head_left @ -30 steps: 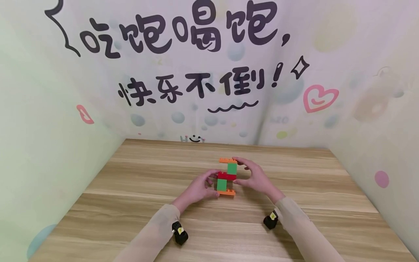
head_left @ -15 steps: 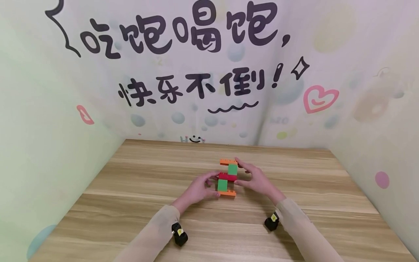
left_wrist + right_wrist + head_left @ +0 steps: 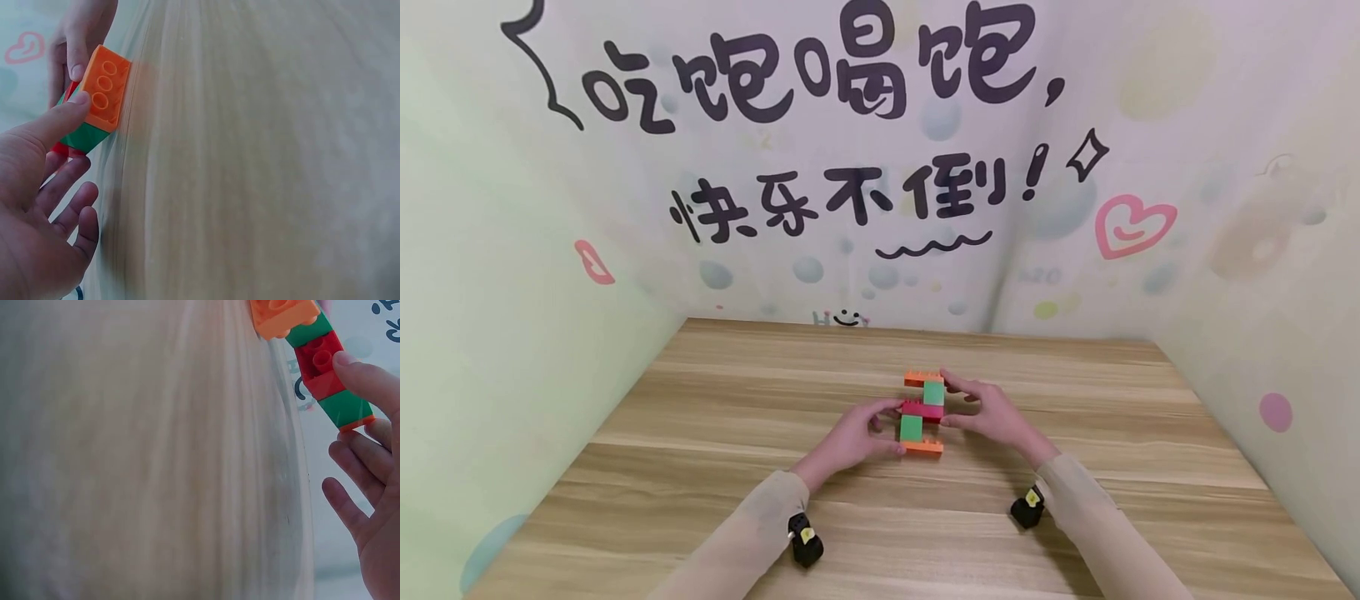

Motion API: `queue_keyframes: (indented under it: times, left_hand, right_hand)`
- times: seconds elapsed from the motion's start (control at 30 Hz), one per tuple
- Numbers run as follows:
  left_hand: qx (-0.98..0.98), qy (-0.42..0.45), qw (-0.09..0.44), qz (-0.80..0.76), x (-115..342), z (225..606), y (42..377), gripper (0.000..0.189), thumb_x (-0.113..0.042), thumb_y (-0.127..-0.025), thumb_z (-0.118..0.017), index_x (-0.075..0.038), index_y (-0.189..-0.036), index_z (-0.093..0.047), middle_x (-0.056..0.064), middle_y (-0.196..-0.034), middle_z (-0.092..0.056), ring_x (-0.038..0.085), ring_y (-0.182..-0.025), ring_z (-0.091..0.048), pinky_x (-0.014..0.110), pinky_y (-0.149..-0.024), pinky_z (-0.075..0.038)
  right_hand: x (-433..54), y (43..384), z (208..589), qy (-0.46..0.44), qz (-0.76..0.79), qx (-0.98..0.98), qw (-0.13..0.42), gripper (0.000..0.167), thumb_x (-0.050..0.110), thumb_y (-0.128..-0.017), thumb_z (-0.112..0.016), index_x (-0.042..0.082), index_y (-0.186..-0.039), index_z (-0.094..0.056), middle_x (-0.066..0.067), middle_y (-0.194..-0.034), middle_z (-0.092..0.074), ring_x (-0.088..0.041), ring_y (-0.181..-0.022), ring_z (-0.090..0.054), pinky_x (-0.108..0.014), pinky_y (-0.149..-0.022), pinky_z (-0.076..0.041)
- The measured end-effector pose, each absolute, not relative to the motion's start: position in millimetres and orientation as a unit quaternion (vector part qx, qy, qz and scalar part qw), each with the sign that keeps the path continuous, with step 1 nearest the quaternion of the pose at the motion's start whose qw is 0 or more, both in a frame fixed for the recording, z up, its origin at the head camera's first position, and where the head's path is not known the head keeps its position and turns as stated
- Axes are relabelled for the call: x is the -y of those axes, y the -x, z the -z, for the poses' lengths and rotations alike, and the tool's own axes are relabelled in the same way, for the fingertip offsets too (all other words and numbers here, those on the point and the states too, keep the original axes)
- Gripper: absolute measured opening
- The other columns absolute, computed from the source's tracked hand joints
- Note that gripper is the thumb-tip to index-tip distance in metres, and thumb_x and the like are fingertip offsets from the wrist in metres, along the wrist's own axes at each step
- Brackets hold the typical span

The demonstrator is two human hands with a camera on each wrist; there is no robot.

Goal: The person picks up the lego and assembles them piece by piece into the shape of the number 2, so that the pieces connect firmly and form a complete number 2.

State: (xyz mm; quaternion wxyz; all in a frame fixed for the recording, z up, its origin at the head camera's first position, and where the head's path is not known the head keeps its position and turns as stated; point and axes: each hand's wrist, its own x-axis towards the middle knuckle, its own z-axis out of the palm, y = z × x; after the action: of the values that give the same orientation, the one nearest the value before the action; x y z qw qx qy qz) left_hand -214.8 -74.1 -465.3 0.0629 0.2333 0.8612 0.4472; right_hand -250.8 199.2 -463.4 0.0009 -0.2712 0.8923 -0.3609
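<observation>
Between the two hands is a stepped stack of toy building bricks: an orange brick (image 3: 922, 377) on top, a green brick (image 3: 933, 392), a red brick (image 3: 922, 410) in the middle, another green brick (image 3: 912, 428), and a second orange brick (image 3: 922, 448) at the bottom. My left hand (image 3: 853, 432) pinches the stack's left side, thumb at the bottom orange brick and forefinger at the red one. My right hand (image 3: 996, 414) grips the right side, its thumb (image 3: 353, 365) on the red brick and fingers up at the top orange one. The lower orange brick's hollow underside (image 3: 106, 87) faces the left wrist view.
Wood-grain tabletop (image 3: 737, 375) lies beneath both arms. A printed wall sheet (image 3: 850, 275) closes off the back, with pale walls left and right. Black wrist cameras (image 3: 806, 542) hang at both sleeves.
The brick stack and both hands have shifted slightly toward the person, down in the head view. The grip on the stack looks the same.
</observation>
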Motion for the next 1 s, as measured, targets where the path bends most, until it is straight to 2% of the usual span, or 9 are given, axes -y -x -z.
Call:
queue_keyframes:
  times: [0.2, 0.4, 0.57, 0.73, 1.0]
  left_hand:
    - [-0.858, -0.245, 0.067, -0.447, 76.9, 467.4, 214.1, 0.072, -0.024, -0.078, -0.084, -0.013, -0.142, -0.053, 0.010, -0.124, -0.068, 0.021, -0.095, -0.059, 0.032, -0.083, -0.050]
    - [-0.854, -0.249, 0.082, -0.449, 77.4, 467.8, 213.8, 0.069, -0.025, -0.078, -0.084, -0.016, -0.141, -0.055, 0.008, -0.123, -0.070, 0.020, -0.088, -0.057, 0.024, -0.073, -0.045]
    - [-0.858, -0.237, 0.096, -0.445, 76.8, 466.5, 212.1, 0.065, -0.028, -0.078, -0.084, -0.017, -0.137, -0.058, 0.006, -0.122, -0.070, 0.019, -0.088, -0.055, 0.024, -0.072, -0.044]
    - [-0.859, -0.229, 0.105, -0.445, 75.5, 464.9, 209.6, 0.061, -0.030, -0.078, -0.084, -0.019, -0.133, -0.062, 0.004, -0.120, -0.071, 0.019, -0.093, -0.056, 0.024, -0.077, -0.044]
    - [-0.860, -0.227, 0.107, -0.444, 76.8, 464.9, 207.4, 0.061, -0.032, -0.077, -0.085, -0.020, -0.132, -0.063, 0.003, -0.118, -0.071, 0.016, -0.086, -0.052, 0.024, -0.072, -0.042]
  right_hand:
    - [-201.7, 251.6, 465.0, 0.259, 0.363, -0.895, 0.030, 0.081, 0.035, -0.084, -0.078, 0.022, -0.152, -0.038, -0.014, -0.143, -0.057, -0.032, -0.125, -0.060, -0.050, -0.101, -0.051]
    - [-204.5, 252.8, 465.9, 0.262, 0.370, -0.889, 0.057, 0.080, 0.037, -0.084, -0.078, 0.014, -0.151, -0.041, -0.015, -0.143, -0.057, -0.032, -0.125, -0.061, -0.048, -0.100, -0.052]
    - [-205.3, 254.0, 467.9, 0.274, 0.374, -0.883, 0.068, 0.075, 0.035, -0.085, -0.077, 0.011, -0.148, -0.045, -0.016, -0.141, -0.059, -0.033, -0.123, -0.062, -0.048, -0.099, -0.053]
    - [-207.1, 253.2, 469.4, 0.272, 0.392, -0.875, 0.079, 0.067, 0.033, -0.086, -0.076, 0.013, -0.145, -0.050, -0.014, -0.140, -0.060, -0.031, -0.123, -0.062, -0.052, -0.102, -0.049]
    - [-207.5, 251.0, 466.8, 0.261, 0.382, -0.883, 0.080, 0.066, 0.038, -0.084, -0.077, 0.017, -0.143, -0.054, -0.007, -0.139, -0.061, -0.028, -0.128, -0.058, -0.052, -0.106, -0.045]
